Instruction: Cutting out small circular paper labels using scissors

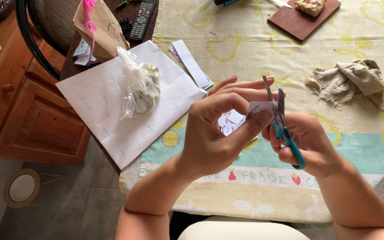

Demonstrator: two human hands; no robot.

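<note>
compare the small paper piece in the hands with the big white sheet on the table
The small paper piece is held up by the left hand against the scissors; the big white sheet lies flat, weighted by a knotted plastic bag. The piece is tiny and trimmed; the sheet is uncut and gridded. Both are white paper.

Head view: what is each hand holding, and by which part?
Left hand pinches a small paper piece by its lower edge. Right hand holds blue-handled scissors by the handle loops, blades open at the paper.
</note>
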